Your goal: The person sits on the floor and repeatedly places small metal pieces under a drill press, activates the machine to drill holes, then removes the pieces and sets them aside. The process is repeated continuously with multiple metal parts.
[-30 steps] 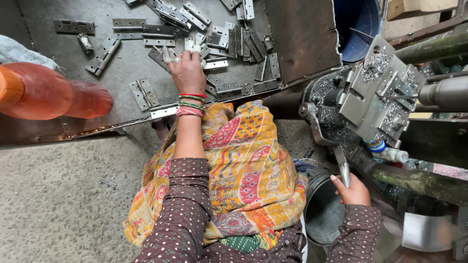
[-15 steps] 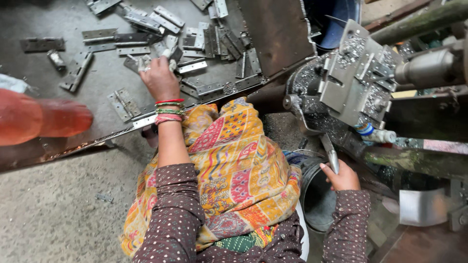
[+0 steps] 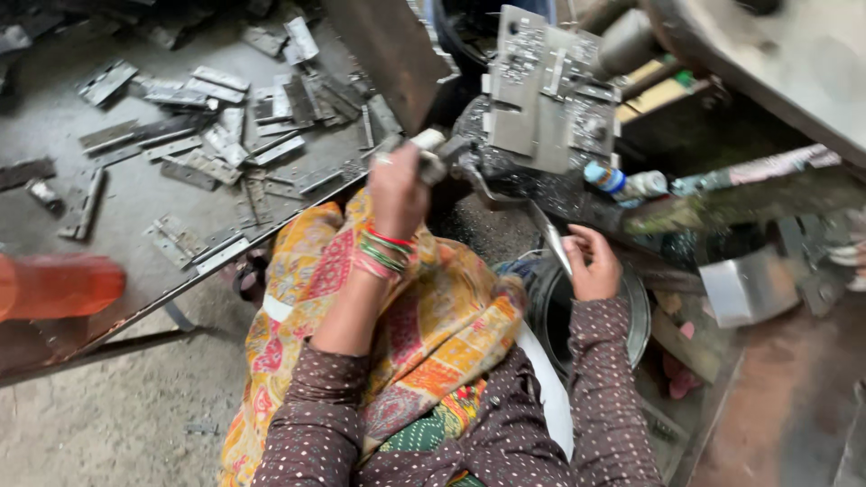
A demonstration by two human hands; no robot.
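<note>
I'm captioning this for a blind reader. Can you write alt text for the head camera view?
A seated person's left hand lifts a small metal piece toward a metal press fixture, while the right hand grips a thin metal lever. Flat metal hinge plates lie scattered on a grey tray to the left.

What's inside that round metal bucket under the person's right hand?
Only darkness shows inside the metal bucket. The right hand, which holds a thin metal lever, and its dotted sleeve cover much of the opening, so whatever lies at the bottom cannot be seen.

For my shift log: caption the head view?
Left hand carries a metal hinge toward the press; right hand grips its lever.
</note>
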